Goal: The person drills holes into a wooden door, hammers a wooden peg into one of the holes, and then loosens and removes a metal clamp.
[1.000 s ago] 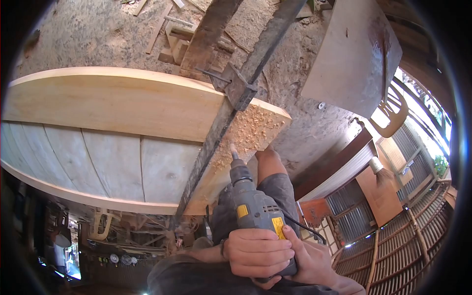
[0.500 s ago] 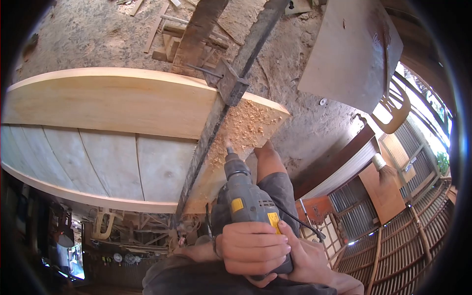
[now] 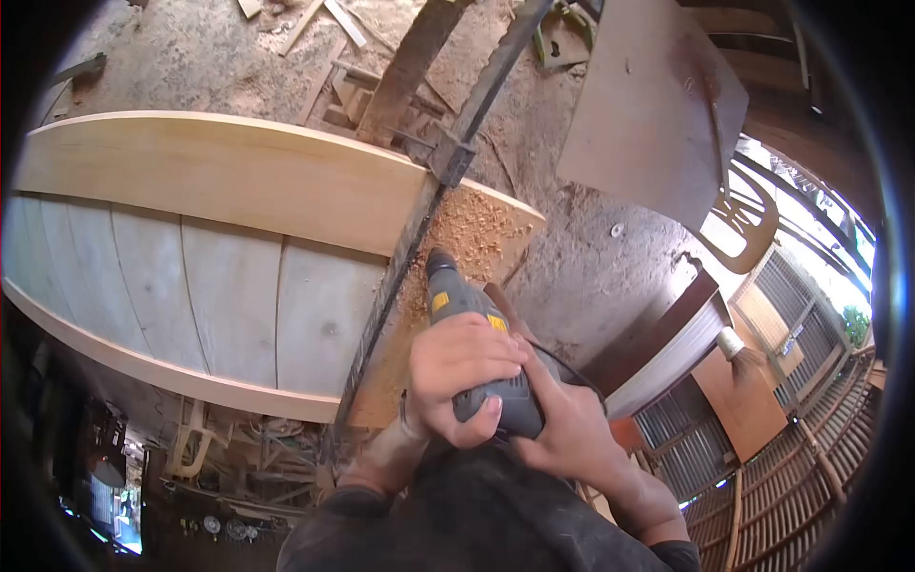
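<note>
A grey power drill [image 3: 456,296] with yellow labels points forward, its chuck down among wood shavings [image 3: 477,234] on the end of a framed wooden panel [image 3: 229,176]. My left hand [image 3: 467,372] is wrapped over the drill's body. Around its rear grip is my right hand [image 3: 572,429], whose fingers are partly hidden behind the tool. The drill bit cannot be seen. A long dark bar clamp [image 3: 386,305] crosses the panel just left of the drill, its jaw at the panel's far edge.
Wood scraps [image 3: 348,95] lie on the dusty floor beyond the panel. A large thin board [image 3: 648,124] leans at the upper right. A brush [image 3: 732,345], more boards and a slatted wall are at the right.
The drill has moved forward and slightly left, its chuck now close to the panel. My left hand has shifted forward on the drill's body, and my right hand has moved forward too.
</note>
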### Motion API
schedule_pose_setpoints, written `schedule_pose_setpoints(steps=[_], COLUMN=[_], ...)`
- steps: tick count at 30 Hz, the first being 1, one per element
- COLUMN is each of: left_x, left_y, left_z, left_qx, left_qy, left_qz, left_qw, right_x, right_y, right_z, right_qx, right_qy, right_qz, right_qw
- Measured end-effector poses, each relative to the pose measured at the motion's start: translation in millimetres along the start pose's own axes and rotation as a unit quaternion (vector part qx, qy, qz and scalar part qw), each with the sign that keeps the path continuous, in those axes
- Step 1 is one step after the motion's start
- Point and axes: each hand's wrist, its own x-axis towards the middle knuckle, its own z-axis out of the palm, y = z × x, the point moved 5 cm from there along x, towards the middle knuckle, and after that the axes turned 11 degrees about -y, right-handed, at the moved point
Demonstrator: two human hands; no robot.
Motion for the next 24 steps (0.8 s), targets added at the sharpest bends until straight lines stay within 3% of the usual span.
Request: schedule_pose_setpoints(steps=[7,8,9,12,15,24], left_x=[15,16,16,21,26,19], left_y=[66,75,85,112,105,80], left_z=[28,29,34,56,70,82], left_qx=[-0.015,-0.019,-0.024,-0.006,-0.022,-0.028], left_qy=[-0.009,-0.011,-0.021,-0.053,-0.083,-0.116], left_qz=[0.037,0.037,0.050,0.009,0.020,0.001], left_qw=[0.999,0.999,0.998,0.999,0.996,0.993], right_x=[-69,-76,-89,-117,-121,-115], right_y=[-11,-15,-19,-10,-7,13], right_z=[4,5,5,14,16,31], right_qx=[0.102,0.074,0.103,0.168,0.139,0.213], right_qy=[0.017,0.030,-0.009,-0.008,0.100,0.099], right_qz=[-0.041,-0.089,-0.059,-0.013,-0.075,0.011], right_qw=[0.994,0.993,0.993,0.986,0.982,0.972])
